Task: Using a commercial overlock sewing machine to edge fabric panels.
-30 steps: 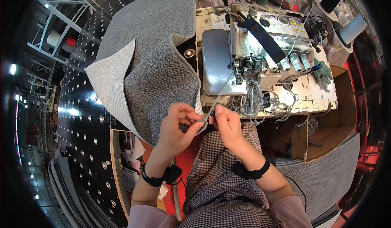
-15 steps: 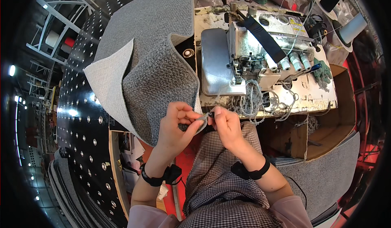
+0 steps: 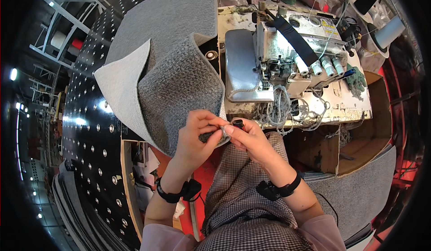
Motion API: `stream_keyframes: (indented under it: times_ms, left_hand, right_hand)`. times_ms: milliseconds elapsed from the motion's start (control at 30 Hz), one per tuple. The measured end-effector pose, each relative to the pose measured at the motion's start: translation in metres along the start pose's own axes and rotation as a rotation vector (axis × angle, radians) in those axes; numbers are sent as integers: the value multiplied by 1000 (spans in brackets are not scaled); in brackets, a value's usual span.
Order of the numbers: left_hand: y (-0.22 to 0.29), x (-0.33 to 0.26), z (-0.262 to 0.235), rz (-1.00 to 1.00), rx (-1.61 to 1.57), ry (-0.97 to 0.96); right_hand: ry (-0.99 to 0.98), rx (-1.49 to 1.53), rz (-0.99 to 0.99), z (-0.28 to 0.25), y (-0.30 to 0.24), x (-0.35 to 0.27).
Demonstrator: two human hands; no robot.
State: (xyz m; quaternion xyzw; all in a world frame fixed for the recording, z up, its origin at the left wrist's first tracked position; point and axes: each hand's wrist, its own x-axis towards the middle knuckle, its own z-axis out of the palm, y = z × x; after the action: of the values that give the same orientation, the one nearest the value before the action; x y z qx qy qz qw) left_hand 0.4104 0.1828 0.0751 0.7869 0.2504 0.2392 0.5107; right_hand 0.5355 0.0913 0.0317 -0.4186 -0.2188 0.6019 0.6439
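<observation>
1. Black bench [image 3: 85, 112]: gray mat [image 3: 184, 80] lies along its right edge.
2. My left hand [image 3: 197, 134] pinches the mat's near end.
3. My right hand [image 3: 251, 139] curls closed around a small black thing [image 3: 238, 123].

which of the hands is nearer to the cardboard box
Right. The right hand is to the left of the cardboard box, apart from it; the left hand is farther left, pinching the gray mat near its edge.
</observation>
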Motion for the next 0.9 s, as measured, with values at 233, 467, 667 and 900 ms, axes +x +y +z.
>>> stream_keyframes:
  times_ms: [233,467,667,900]
  left_hand:
    - [6,-51,-42,-39,-311,-160]
    - [10,-289,-180,-145,-618,308]
    - [69,-539,-275,-566,-189,896]
    - [22,-457,-320,-919,61,998]
  right_hand:
    - [-130,315,110,10,14,-9]
    - [72,-24,4,10,-3,6]
    - [315,55,-123,9,-36,40]
    - [316,-94,-454,8,-62,98]
